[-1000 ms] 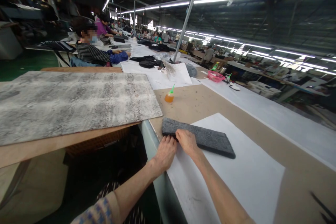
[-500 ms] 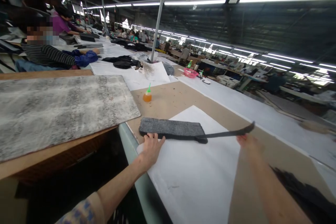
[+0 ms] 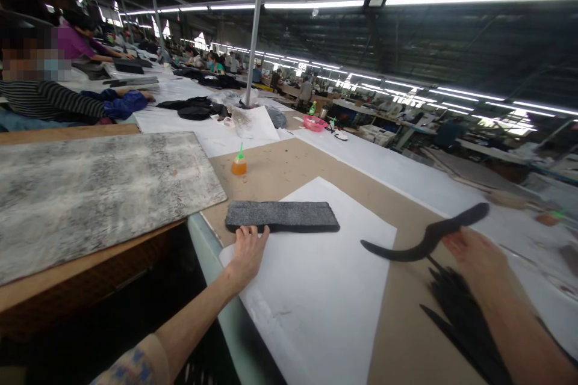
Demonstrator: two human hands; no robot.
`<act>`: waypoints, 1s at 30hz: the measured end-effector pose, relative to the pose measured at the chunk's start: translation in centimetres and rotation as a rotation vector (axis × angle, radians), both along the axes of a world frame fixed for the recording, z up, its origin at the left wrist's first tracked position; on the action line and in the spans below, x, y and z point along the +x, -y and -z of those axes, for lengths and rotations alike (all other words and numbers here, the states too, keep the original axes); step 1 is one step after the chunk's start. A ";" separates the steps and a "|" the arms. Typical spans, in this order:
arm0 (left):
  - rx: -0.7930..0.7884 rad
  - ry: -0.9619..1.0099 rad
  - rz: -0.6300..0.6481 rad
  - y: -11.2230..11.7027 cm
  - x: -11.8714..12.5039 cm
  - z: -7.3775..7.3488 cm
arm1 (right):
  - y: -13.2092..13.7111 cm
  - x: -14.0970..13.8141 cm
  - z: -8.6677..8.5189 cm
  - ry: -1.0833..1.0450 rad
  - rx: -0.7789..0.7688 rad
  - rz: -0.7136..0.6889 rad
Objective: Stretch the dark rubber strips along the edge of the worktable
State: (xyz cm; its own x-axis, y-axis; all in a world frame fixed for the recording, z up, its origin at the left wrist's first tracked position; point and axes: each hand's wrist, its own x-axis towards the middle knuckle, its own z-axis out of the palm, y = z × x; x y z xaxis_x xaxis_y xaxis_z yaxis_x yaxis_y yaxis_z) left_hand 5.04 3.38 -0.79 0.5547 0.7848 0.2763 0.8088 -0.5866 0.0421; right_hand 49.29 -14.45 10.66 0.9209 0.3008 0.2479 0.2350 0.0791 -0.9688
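Observation:
A stack of dark grey fabric strips [image 3: 283, 214] lies lengthwise on white paper [image 3: 316, 289] and partly on the brown board. At its near edge, toward the left end, my left hand [image 3: 247, 252] touches it, thumb and fingers apart. My right hand [image 3: 474, 255] is off to the right, its fingers closed on a curved black fabric strip [image 3: 433, 237] held above the table. The strip's free end droops left over the paper's edge. Below that hand lies a loose bunch of black strips [image 3: 465, 319], partly covered by my forearm.
A small bottle of orange liquid [image 3: 239, 163] with a green nozzle stands beyond the stack. To the left is a mottled grey board [image 3: 103, 192]. Farther off are a pink basket [image 3: 315, 124], black fabric pieces [image 3: 198, 108], a metal post [image 3: 255, 30] and co-workers at tables.
My right hand has moved right, carrying the black strip clear of the stack, where it lay across the right end. My left hand stays at the stack's near edge. The view has turned slightly right.

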 end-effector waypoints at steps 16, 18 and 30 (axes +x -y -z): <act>-1.317 1.081 -0.008 2.9 -2.3 -1.9 | -5.0 -31.2 11.2 1.310 -0.777 -0.492; -1.232 0.967 -0.007 2.6 -2.8 -1.5 | -5.0 -32.4 11.4 1.414 -0.816 -0.557; -0.629 0.358 0.035 4.1 -4.2 -1.5 | -5.1 -33.6 10.1 1.218 -0.722 -0.692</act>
